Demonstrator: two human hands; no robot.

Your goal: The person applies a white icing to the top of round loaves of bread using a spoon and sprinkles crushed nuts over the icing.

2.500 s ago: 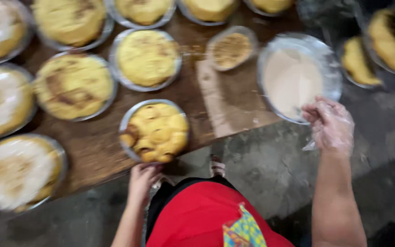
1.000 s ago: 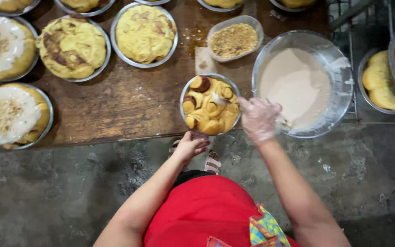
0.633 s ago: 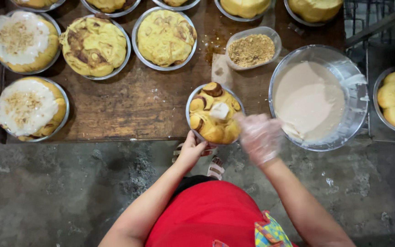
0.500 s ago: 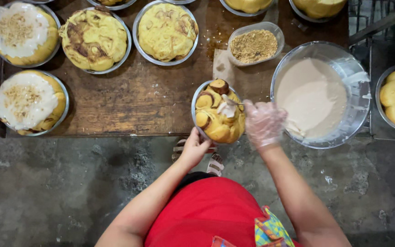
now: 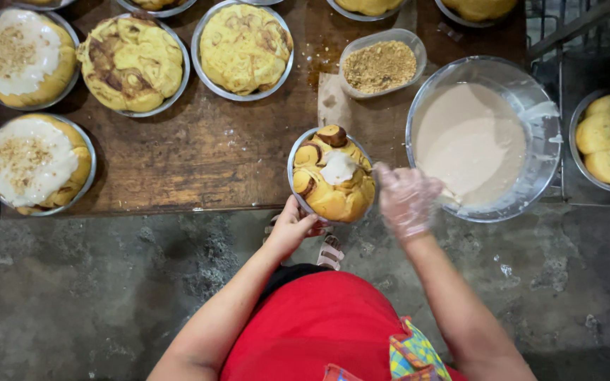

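Hands [image 5: 294, 227] on iced bun tin [image 5: 332, 176]

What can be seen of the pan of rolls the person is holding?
The pan of rolls is a round, shiny metal tin filled with golden-brown swirled buns, one at the far side darker. A dab of pale icing sits on the middle. It hangs over the near edge of the wooden table. The left hand grips its near rim; the gloved right hand is close by its right side, blurred.
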